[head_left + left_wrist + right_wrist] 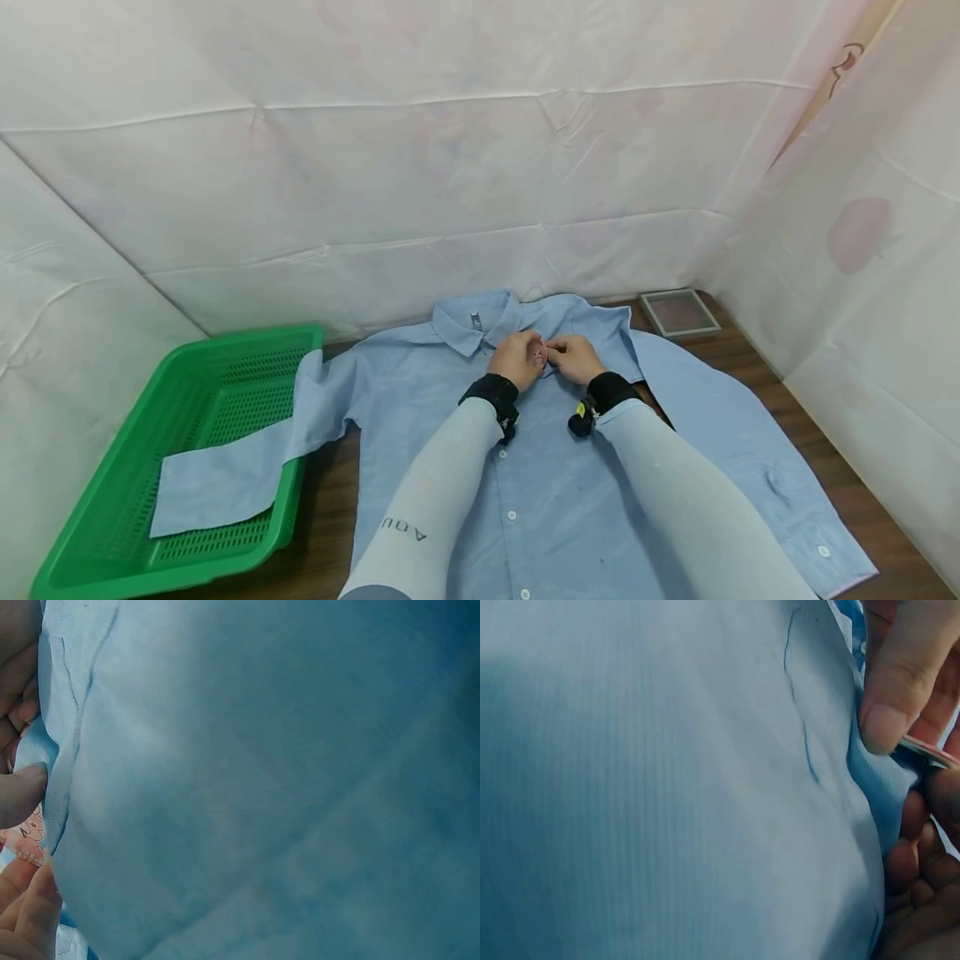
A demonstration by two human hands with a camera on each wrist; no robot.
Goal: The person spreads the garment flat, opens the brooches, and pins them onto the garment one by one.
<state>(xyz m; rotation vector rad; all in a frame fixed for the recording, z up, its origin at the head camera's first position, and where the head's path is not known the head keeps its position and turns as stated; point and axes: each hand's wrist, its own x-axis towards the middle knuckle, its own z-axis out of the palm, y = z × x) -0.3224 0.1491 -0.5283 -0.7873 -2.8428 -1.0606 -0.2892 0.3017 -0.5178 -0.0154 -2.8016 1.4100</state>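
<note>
A light blue button-up shirt (420,400) lies spread out, collar toward the back wall. My left hand (513,360) pinches a small round pink printed badge (537,353) over the chest, just below the collar. In the left wrist view the badge (26,838) shows its pink face against a fold of cloth; in the right wrist view the badge (930,752) appears edge-on beneath a thumb. Close beside it, my right hand (576,358) pinches a raised fold of the shirt. The back of the badge is mostly hidden by fingers and cloth.
On the left stands a green plastic basket (97,508), with one shirt sleeve (217,479) draped into it. A shallow grey-framed square box (680,312) sits at the back right. The brown wooden table (330,508) meets pale sheet walls (480,167) behind and at both sides.
</note>
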